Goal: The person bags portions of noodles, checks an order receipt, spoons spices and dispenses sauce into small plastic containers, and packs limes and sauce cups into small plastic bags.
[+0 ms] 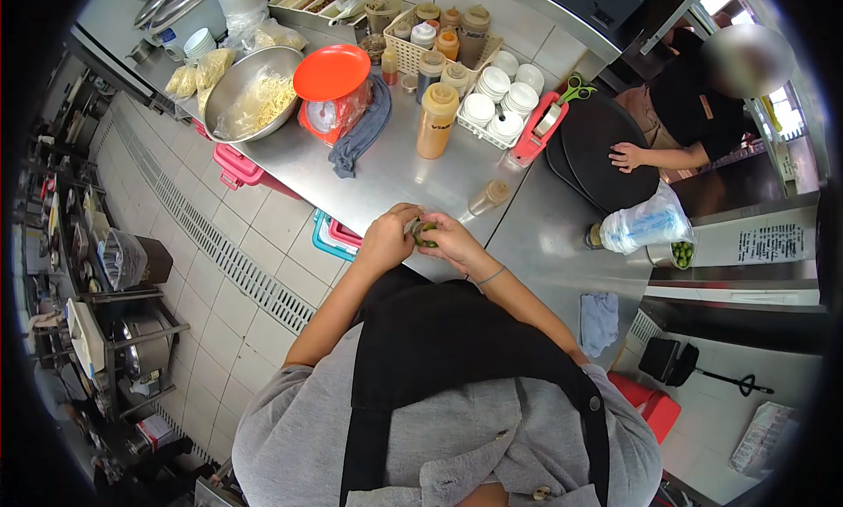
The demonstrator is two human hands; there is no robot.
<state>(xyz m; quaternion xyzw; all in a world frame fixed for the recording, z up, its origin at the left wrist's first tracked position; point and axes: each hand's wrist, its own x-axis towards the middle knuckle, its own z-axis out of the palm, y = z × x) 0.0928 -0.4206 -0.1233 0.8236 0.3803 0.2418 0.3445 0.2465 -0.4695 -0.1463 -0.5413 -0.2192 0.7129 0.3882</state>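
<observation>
Both hands meet in front of my apron at the steel counter's edge. My right hand (449, 241) is closed round a small green roundish item (428, 236), mostly covered by the fingers. Pressed against its other side, my left hand (389, 238) has its fingers curled in; whether they pinch a part of it or something else is hidden. A clear bottle with a tan top (489, 197) stands just beyond my right hand. Farther back is a tall squeeze bottle of orange-brown sauce (436, 121).
A steel bowl of noodle-like strips (252, 94), a red scale (331, 74) and a blue-grey cloth (361, 129) stand at the back left. White cups (494, 84) and a tape dispenser (537, 134) are behind. A co-worker's hand (626, 157) touches round black trays (606, 147).
</observation>
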